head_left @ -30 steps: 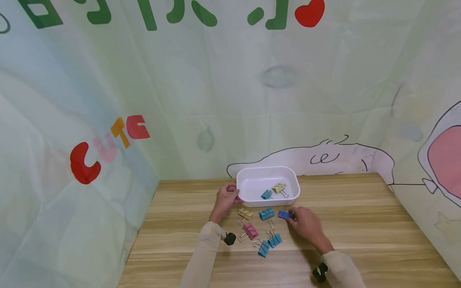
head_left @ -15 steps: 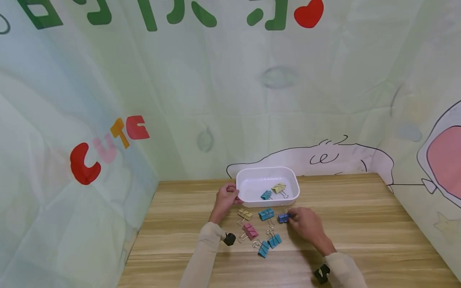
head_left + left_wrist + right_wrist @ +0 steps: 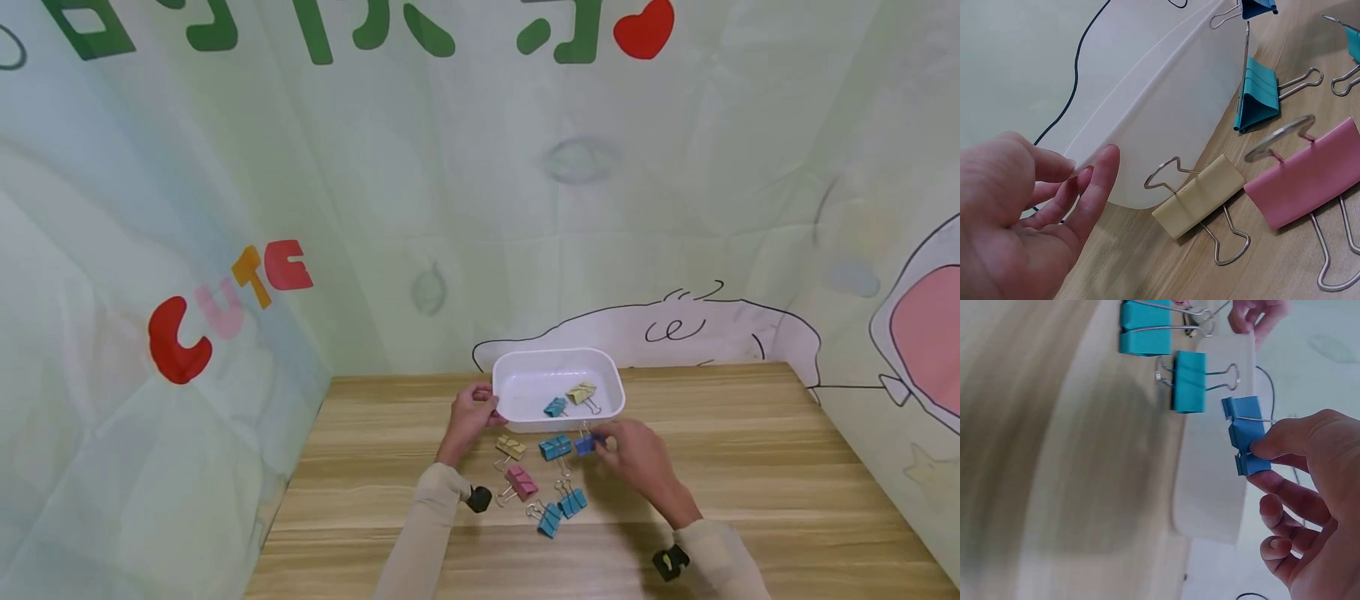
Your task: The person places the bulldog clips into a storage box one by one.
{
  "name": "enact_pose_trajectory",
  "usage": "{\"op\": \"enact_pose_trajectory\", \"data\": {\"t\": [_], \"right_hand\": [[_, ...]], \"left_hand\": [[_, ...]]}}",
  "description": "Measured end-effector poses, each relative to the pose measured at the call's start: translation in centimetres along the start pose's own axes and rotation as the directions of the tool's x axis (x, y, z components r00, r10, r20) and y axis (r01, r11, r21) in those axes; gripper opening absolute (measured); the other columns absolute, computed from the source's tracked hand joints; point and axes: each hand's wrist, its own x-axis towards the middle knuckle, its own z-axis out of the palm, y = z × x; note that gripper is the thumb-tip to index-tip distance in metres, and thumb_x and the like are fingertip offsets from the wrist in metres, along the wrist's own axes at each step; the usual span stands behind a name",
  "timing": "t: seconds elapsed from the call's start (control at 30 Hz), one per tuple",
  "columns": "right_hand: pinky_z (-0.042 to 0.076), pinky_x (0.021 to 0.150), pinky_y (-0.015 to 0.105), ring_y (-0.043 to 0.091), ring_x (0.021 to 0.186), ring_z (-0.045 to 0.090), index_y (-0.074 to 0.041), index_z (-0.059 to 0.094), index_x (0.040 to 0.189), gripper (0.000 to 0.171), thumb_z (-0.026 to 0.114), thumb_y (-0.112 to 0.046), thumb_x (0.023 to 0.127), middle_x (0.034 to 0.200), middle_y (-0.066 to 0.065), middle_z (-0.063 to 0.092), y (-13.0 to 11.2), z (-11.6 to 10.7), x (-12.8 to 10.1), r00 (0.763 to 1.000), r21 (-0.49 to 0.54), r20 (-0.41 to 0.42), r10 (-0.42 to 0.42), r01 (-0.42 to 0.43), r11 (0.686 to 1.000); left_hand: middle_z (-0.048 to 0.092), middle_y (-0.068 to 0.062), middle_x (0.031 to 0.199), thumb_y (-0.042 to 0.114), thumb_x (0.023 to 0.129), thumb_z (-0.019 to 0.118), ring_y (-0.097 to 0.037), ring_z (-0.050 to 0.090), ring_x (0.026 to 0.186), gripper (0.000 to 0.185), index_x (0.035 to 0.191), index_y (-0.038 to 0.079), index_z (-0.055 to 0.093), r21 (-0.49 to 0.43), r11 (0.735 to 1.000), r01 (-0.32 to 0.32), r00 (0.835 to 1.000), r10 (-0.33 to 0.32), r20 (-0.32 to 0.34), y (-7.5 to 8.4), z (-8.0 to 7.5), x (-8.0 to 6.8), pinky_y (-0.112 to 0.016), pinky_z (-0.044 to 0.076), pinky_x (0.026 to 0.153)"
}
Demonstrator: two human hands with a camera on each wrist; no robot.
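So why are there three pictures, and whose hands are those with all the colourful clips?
They are one person's two bare hands, filmed by three small cameras at once. The big picture comes from a camera on the person's head, looking down at a wooden table. The other two come from cameras strapped to each wrist, so they show things very close up.

The left hand holds the edge of a white plastic tray. Inside the tray lie a small teal binder clip and a yellow binder clip.

The right hand pinches a dark blue binder clip between thumb and fingers, just in front of the tray.

More clips lie on the table: another yellow one, a pink one and three teal ones.
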Motion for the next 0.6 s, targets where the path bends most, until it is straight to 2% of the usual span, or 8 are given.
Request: {"op": "enact_pose_trajectory", "data": {"t": [0.33, 0.43, 0.6], "right_hand": [[0.057, 0.058, 0.032, 0.019, 0.077, 0.065, -0.013, 0.081, 0.093, 0.009, 0.083, -0.015, 0.085, 0.089, 0.001, 0.073, -1.8, -1.2, 1.5, 0.999, -0.024, 0.042, -0.024, 0.025, 0.999], [0.059, 0.059, 0.033, 0.021, 0.078, 0.067, -0.012, 0.081, 0.093, 0.009, 0.082, -0.016, 0.085, 0.09, 0.002, 0.074, -2.5, -1.5, 2.4, 0.999, -0.042, 0.01, -0.05, 0.05, 0.998], [0.057, 0.054, 0.032, 0.017, 0.072, 0.062, -0.013, 0.081, 0.094, 0.009, 0.082, -0.015, 0.085, 0.088, 0.002, 0.073, -3.9, -2.0, 4.4, 0.995, -0.085, -0.031, -0.091, 0.088, 0.992]], "left_hand": [[0.059, -0.022, 0.109, -0.002, 0.103, 0.059, -0.019, 0.068, 0.071, 0.033, 0.132, -0.015, 0.051, 0.004, 1.0, 0.002, 1.0, -0.002, 0.006, 0.1, 0.0, 0.0, -0.043, 0.068, 0.079], [0.058, -0.025, 0.111, -0.002, 0.103, 0.058, -0.026, 0.07, 0.075, 0.033, 0.133, -0.016, 0.051, -0.008, 1.0, -0.005, 1.0, 0.005, 0.011, 0.1, -0.1, 0.0, -0.049, 0.067, 0.081], [0.057, -0.03, 0.114, -0.002, 0.104, 0.057, -0.045, 0.07, 0.086, 0.035, 0.134, -0.017, 0.048, -0.017, 1.0, -0.008, 1.0, 0.008, 0.018, 0.0, -0.1, 0.0, -0.057, 0.064, 0.085]]}}
